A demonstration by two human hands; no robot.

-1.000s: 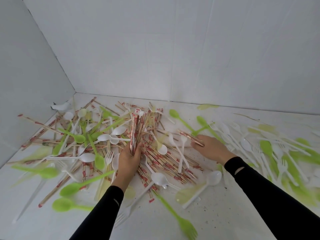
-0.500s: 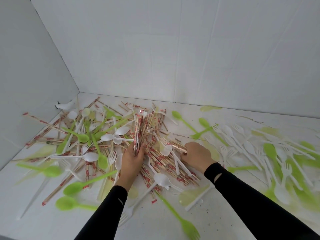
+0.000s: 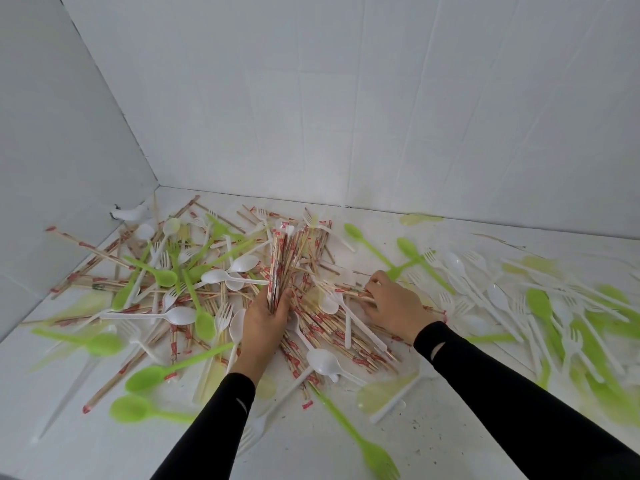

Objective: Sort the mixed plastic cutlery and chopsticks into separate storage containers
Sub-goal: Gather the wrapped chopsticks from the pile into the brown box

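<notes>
A heap of wrapped wooden chopsticks (image 3: 325, 327) mixed with white and green plastic spoons and forks covers the white floor. My left hand (image 3: 265, 317) grips a bundle of chopsticks (image 3: 285, 261) that fans upward and away from me. My right hand (image 3: 393, 304) lies on the heap just right of it, its fingers curled round a few chopsticks (image 3: 346, 291) that point left. Both arms wear black sleeves.
White walls (image 3: 346, 98) close the space at the back and left. More white forks and spoons (image 3: 485, 289) and green ones (image 3: 540, 303) lie scattered to the right. A green fork (image 3: 367, 445) and green spoons (image 3: 145, 375) lie near me. A small white object (image 3: 130, 213) sits in the left corner.
My right hand has moved left across the heap toward my left hand, picking up chopsticks. My left hand keeps the bundle and has barely moved.
</notes>
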